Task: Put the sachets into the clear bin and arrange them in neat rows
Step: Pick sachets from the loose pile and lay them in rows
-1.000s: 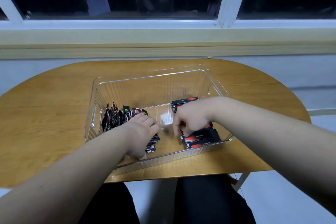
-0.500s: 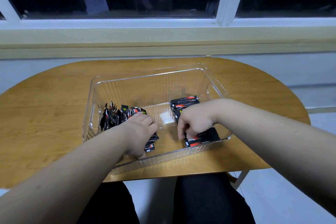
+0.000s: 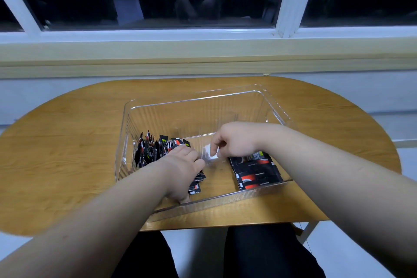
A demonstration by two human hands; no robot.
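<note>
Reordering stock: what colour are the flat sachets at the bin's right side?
The sachets are black with red and white markings, best seen in the head view.
</note>
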